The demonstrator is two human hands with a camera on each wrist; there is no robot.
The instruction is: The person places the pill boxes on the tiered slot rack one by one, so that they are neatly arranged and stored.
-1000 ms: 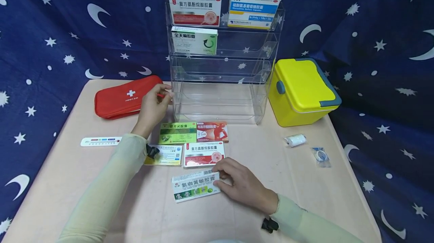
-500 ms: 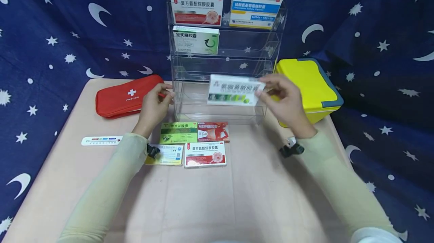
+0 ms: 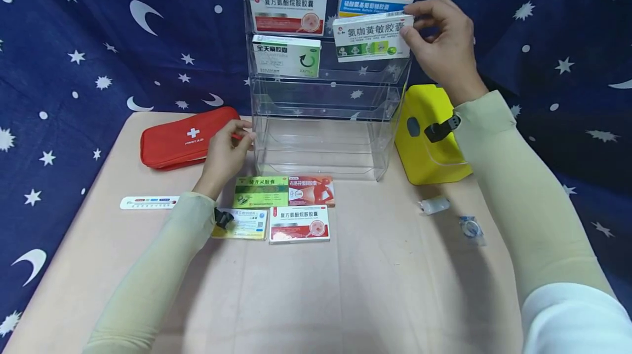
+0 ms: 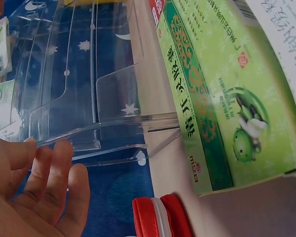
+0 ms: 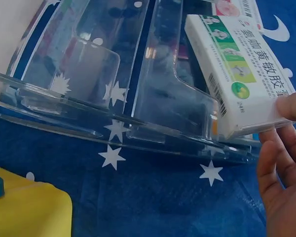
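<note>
In the head view my right hand (image 3: pixel 441 44) pinches a white medicine box with a green picture strip (image 3: pixel 372 38) by its right end. The box is held slightly tilted at the second tier of the clear tiered display rack (image 3: pixel 316 170), overlapping the lower part of a blue-and-white medicine box (image 3: pixel 377 0) on the top tier. Thumb and fingers lie on opposite faces of the held box (image 5: pixel 246 79) in the right wrist view. My left hand (image 3: pixel 227 156) pinches the rack's left side edge, its other fingers (image 4: pixel 56 173) loosely bent.
Red-and-white (image 3: pixel 287 8) and white-green (image 3: pixel 286 57) boxes stand on the rack's left. Several medicine boxes, including a green one (image 3: pixel 261 192), lie before it. A red first-aid pouch (image 3: pixel 182 140), thermometer (image 3: pixel 148 202), yellow case (image 3: pixel 424 145), bandage roll (image 3: pixel 434 205) and small packet (image 3: pixel 471 228) surround them.
My right hand has lifted the white-and-green medicine box off the table and carried it up and right to the rack's second tier. My left hand has stayed at the rack's left side.
</note>
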